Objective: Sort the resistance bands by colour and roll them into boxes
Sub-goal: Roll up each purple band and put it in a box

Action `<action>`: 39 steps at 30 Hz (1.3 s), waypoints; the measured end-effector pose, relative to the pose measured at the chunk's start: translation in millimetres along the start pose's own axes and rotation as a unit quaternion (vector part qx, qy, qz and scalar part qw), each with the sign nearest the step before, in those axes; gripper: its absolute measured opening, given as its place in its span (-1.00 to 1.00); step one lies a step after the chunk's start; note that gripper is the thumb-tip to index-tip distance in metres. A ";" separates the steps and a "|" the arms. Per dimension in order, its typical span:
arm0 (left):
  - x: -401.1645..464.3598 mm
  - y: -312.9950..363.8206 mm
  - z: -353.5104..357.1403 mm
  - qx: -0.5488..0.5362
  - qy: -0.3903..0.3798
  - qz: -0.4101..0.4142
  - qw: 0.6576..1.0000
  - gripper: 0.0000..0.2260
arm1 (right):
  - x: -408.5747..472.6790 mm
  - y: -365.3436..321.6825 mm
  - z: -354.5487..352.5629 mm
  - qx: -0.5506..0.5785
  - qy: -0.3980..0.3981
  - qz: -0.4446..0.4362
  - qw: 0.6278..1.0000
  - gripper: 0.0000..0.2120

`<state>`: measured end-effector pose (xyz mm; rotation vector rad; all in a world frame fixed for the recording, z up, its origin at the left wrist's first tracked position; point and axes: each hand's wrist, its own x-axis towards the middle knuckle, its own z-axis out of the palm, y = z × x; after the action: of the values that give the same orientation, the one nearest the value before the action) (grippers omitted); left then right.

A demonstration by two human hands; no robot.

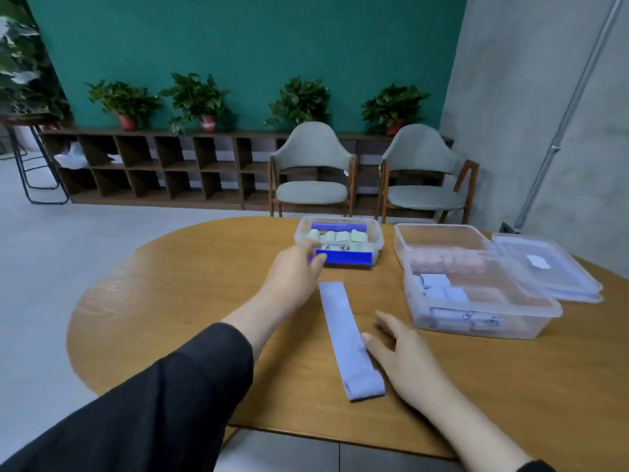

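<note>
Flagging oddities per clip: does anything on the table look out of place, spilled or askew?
Nothing spilled or damaged. One blue band lies flat and unrolled on the table, a little slanted, beside the right hand. Rolled bands sit sorted in the clear boxes; a lid rests alongside.

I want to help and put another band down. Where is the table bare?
Bare wood lies left of the left hand and its sleeve, out to the table edge, and near the front edge right of the right hand. It is crowded at the far right: green-roll box, blue-roll box, lid. The flat blue band fills the middle.
</note>
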<state>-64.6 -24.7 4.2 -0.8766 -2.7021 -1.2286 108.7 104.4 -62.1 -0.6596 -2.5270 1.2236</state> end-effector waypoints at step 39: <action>-139.0 -46.7 23.4 0.112 -0.212 0.293 0.925 -0.87 | -34.1 32.4 0.7 -0.152 -0.139 -0.362 0.909 -0.82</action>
<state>32.3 -98.7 -80.5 -1.9026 -2.4570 -0.6429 147.2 104.4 -89.2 0.4314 -2.7986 0.6901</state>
